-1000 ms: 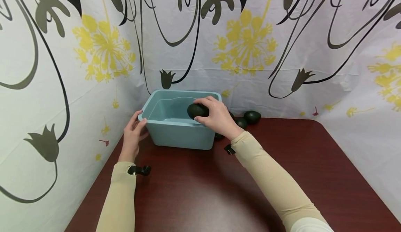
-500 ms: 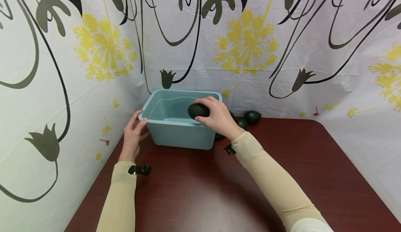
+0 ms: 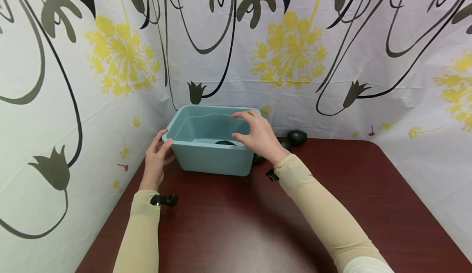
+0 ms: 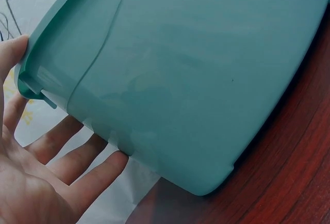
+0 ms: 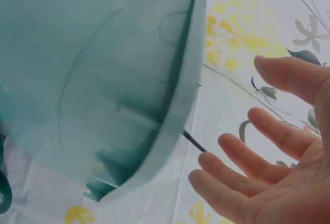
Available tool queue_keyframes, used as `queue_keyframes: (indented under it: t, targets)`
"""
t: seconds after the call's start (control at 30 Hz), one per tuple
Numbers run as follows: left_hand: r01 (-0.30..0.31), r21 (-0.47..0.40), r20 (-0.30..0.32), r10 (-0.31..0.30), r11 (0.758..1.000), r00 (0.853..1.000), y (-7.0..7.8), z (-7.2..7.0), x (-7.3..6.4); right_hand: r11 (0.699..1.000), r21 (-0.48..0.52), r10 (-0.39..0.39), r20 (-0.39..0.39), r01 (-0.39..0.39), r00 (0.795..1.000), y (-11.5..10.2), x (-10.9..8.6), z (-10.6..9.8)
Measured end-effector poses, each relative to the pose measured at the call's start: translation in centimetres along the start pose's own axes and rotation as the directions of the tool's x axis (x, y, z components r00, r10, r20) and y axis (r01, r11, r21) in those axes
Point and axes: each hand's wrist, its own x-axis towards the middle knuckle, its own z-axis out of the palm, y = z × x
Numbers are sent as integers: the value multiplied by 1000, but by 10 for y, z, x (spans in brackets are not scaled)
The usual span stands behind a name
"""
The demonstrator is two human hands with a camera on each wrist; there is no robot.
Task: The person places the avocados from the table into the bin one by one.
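A light blue plastic bin (image 3: pixel 212 158) stands at the back of the table. My left hand (image 3: pixel 155 160) holds its near left corner, the thumb on the rim and the fingers along the side wall, as the left wrist view also shows. Above the bin's right side my right hand (image 3: pixel 258 136) hangs with thumb and fingers spread and nothing between them; its palm (image 5: pixel 289 182) is bare in the right wrist view. Inside the bin the top of a dark green avocado (image 3: pixel 225 143) shows over the front rim; the rest is hidden by the front wall.
Several more avocados (image 3: pixel 296 138) lie on the table to the right of the bin, partly hidden by it and by my right hand. The dark red-brown table (image 3: pixel 221 224) meets a flower-patterned cloth (image 3: pixel 295 101) behind and at the left.
My right hand has let go of the avocado, which has dropped down into the bin. Its fingers have spread apart and lifted slightly. The left hand and bin stay put.
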Motion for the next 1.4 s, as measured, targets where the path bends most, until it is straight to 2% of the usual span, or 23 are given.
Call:
queue_keyframes:
  t: [0.17, 0.43, 0.8, 1.03, 1.4]
  targets:
    - [14, 0, -2, -14, 1000, 1000, 3, -1, -1, 1000, 10, -5, 0, 5, 1000, 0, -3, -5]
    - [29, 10, 20, -29, 1000, 999, 22, 7, -14, 1000, 10, 3, -9, -3, 1000, 3, -8, -13]
    - [6, -3, -9, -6, 1000, 1000, 2, 5, -4, 999, -9, 40, -15, -40, 999, 14, -16, -22]
    - [-28, 16, -25, 28, 999, 999, 1, 6, -5, 998, -7, 65, -15, -65, 998, 25, -22, -27]
    - [-25, 11, -29, 26, 1000, 999, 0, 7, -6, 996, -24, 90, -42, -91, 995, 36, -29, -34]
